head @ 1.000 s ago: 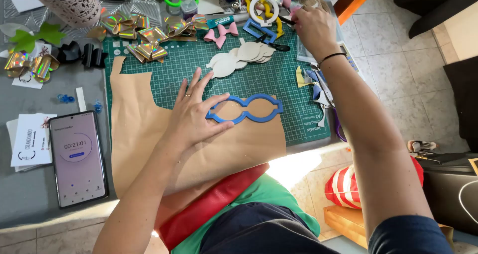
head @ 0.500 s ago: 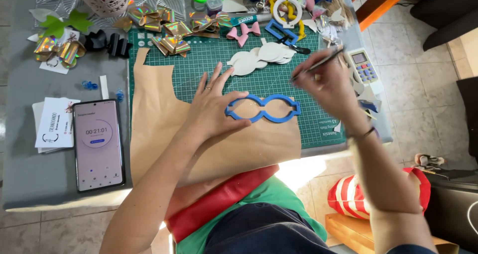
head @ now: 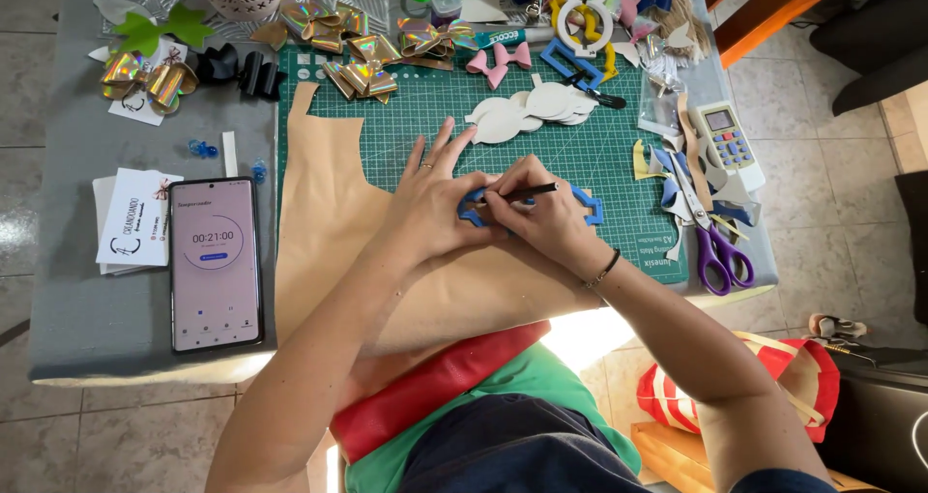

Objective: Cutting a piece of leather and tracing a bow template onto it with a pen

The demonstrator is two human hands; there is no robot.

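The left hand [head: 430,198] lies flat, fingers spread wide, pinning a blue bow-shaped plastic template [head: 583,203] onto a sheet of tan, leather-like material [head: 333,222] that covers the left half of the green gridded cutting mat [head: 609,159]. The right hand [head: 541,217] is closed around a thin black pen [head: 527,193], its tip against the template's inner edge, close to the left fingertips.

If the left hand's pressure eases, the template could slide and the traced line would likely go astray. The tan sheet hangs over the near edge of the table, so its own weight might drag it. The pen tip could also mark the pinning fingers.

The grey table [head: 87,300] is crowded: a smartphone showing a timer [head: 215,261] near the left edge, purple-handled scissors [head: 710,246] at the right edge, white cut-out shapes [head: 527,111] on the mat, holographic bows [head: 362,58] along the far edge. Below is a tiled floor [head: 106,435].
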